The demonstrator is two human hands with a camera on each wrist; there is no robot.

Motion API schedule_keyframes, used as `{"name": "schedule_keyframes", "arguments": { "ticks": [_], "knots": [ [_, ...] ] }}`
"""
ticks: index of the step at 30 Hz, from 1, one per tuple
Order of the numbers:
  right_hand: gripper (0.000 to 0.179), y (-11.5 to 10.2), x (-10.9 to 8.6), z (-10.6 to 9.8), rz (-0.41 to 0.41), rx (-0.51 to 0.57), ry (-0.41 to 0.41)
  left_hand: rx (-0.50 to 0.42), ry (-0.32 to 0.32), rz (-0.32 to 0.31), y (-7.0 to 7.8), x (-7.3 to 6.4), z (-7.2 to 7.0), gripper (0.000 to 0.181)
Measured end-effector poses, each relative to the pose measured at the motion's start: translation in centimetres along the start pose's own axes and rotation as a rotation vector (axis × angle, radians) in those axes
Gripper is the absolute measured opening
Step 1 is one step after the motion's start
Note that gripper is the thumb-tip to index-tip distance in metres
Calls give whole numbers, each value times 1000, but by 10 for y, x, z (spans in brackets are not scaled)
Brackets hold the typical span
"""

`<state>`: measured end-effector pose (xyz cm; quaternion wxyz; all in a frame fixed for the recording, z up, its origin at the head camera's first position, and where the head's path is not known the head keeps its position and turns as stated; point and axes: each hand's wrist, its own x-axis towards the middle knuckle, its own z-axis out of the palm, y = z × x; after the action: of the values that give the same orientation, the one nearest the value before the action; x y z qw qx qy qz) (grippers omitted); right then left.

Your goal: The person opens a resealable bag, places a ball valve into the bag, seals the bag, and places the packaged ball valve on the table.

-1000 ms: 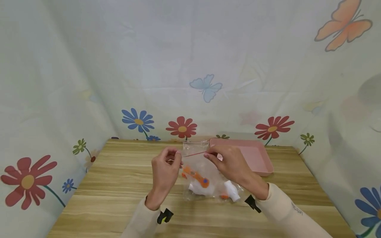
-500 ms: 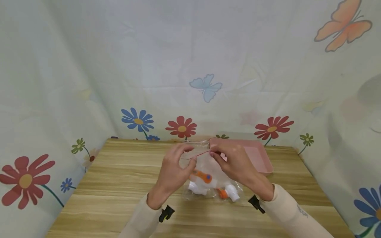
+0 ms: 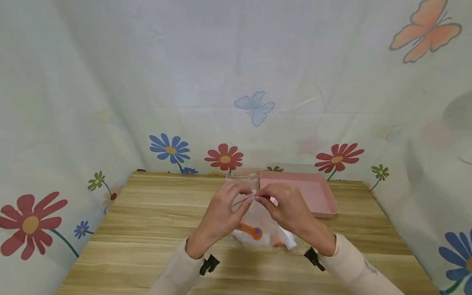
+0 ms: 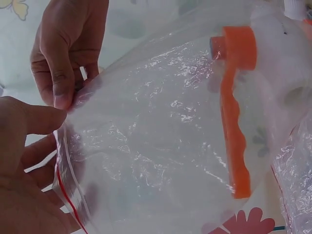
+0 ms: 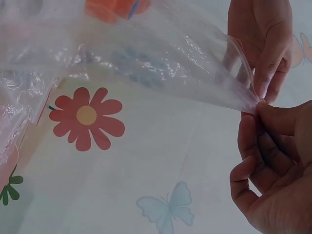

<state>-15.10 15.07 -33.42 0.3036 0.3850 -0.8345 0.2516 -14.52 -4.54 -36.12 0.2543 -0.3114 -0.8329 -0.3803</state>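
Note:
A clear zip bag [image 3: 259,215] with a red line along its mouth hangs upright between my hands. Inside it lie an orange wavy-edged handle-like piece [image 4: 235,131] with a round end, and white pieces [image 4: 285,73] low in the bag. My left hand [image 3: 225,209] holds the mouth, thumb on the near side and fingers behind the plastic. At the corner of the same mouth, my right hand [image 3: 289,207] pinches the edge between thumb and index finger. The two hands' fingertips nearly meet there. Whether the seal is closed cannot be made out.
Behind the hands, at the back of the wooden table [image 3: 158,217], lies another clear plastic bag [image 3: 241,178]. It is beside a shallow pink tray [image 3: 330,200]. A flower-printed cloth [image 3: 184,90] rises along the table's far edge.
My left hand has moved right along the bag's mouth, up to the right hand, and its spread fingers have come together on the plastic. The right hand keeps its pinch.

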Motion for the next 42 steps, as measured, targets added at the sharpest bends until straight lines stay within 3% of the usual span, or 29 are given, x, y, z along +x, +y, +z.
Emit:
{"name": "schedule_keyframes", "arguments": {
  "ticks": [11, 20, 32, 42],
  "knots": [
    [6, -3, -3, 2, -45, 12, -1, 24, -15, 85, 1, 0, -3, 4],
    [10, -4, -5, -1, -35, 15, 17, -21, -74, 23, -2, -6, -7, 6],
    [3, -6, -6, -2, -36, 28, 13, -58, -48, 9, -5, -9, -8, 6],
    [12, -2, -7, -3, -30, 15, 40, -63, -121, -21, -13, -13, -14, 4]
  ]
}}
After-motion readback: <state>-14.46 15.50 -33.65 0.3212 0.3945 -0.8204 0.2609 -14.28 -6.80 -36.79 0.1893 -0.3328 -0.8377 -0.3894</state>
